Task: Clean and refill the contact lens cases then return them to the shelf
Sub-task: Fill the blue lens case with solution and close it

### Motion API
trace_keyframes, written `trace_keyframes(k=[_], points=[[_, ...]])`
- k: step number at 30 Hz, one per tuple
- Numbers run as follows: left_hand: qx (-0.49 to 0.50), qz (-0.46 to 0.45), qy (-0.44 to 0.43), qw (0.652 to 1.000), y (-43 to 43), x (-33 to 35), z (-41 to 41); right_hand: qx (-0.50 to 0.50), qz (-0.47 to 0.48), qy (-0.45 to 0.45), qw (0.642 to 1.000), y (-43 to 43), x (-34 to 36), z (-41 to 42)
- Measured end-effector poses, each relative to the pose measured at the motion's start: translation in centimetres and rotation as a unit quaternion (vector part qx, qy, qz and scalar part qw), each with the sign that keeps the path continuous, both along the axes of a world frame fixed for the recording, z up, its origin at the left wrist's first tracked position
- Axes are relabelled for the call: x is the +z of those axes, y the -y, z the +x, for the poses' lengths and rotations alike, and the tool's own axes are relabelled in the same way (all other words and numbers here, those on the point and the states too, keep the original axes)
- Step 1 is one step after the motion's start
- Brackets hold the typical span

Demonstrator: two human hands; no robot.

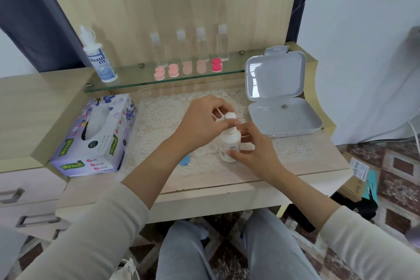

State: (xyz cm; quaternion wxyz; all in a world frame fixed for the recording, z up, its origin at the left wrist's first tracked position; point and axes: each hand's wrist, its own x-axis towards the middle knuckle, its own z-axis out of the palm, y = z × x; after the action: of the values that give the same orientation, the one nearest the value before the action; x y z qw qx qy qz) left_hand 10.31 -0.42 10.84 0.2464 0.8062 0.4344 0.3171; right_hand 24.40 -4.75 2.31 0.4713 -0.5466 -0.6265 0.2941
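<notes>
Head view: your left grip [204,120] pinches the white cap [230,116] at the top of a small white bottle [230,143]. Your right grip [252,150] clasps the bottle's body, upright on the tabletop [327,157]. The opened clear lens case [208,150] lies just left of it; five pink cases [186,68] sit on the glass shelf [136,79].

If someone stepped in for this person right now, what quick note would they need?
Left hand pinches the cap of the small white bottle; right hand grips its body.
An open clear lens case lies on the lace mat beside the bottle, with a blue piece, likely a lid, to its left.
Five pink cases sit on the glass shelf.
Left: fill the open case, close it and shelve it.
</notes>
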Motion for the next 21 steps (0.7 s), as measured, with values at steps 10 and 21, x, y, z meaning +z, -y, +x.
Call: trace_keyframes(k=[10,21], points=[[-0.057,-0.071,-0.035,0.995,-0.3,0.8,-0.3,0.001,-0.006,-0.012,1.0,0.0,0.1,0.0],[-0.089,-0.069,-0.074,0.991,-0.3,0.2,-0.1,0.004,-0.001,-0.006,1.0,0.0,0.1,0.0]])
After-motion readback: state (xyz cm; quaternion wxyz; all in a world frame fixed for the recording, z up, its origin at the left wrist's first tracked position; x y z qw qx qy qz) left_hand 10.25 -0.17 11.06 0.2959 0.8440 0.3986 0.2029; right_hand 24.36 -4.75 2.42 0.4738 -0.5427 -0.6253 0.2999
